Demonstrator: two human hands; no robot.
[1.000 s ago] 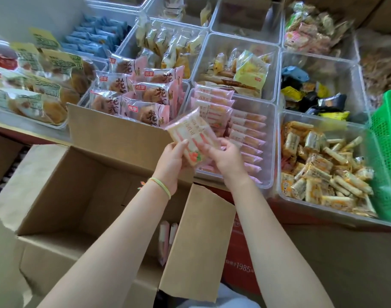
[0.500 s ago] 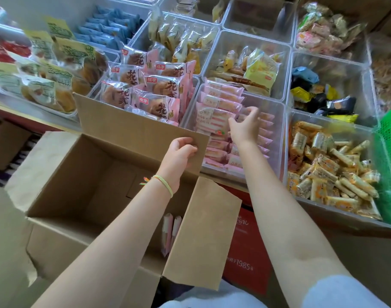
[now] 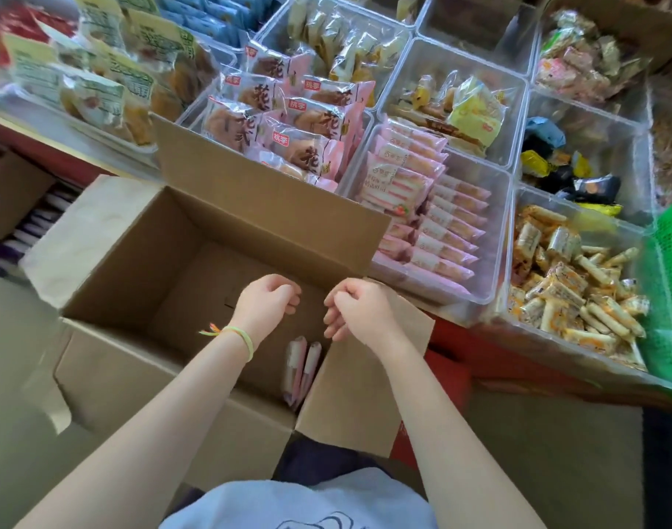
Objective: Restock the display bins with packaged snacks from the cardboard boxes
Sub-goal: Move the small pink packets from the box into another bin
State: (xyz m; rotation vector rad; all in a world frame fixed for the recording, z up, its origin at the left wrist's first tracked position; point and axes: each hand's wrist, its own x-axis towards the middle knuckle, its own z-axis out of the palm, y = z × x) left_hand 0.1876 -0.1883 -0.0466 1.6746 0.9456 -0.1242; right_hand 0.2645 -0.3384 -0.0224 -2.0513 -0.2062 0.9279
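Here, left hand (image 3: 267, 305) and right hand (image 3: 359, 309) loosely curled, holding nothing, above cardboard box (image 3: 143, 261)

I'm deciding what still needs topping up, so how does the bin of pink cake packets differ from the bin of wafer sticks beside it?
The pink packet bin holds flat pink packets lined up in neat overlapping rows; the wafer stick bin holds narrow yellow and white packets heaped loosely at all angles. The pink packet bin sits right behind the cardboard box; the wafer stick bin sits further right, against a green basket. Both are clear plastic and well stocked.
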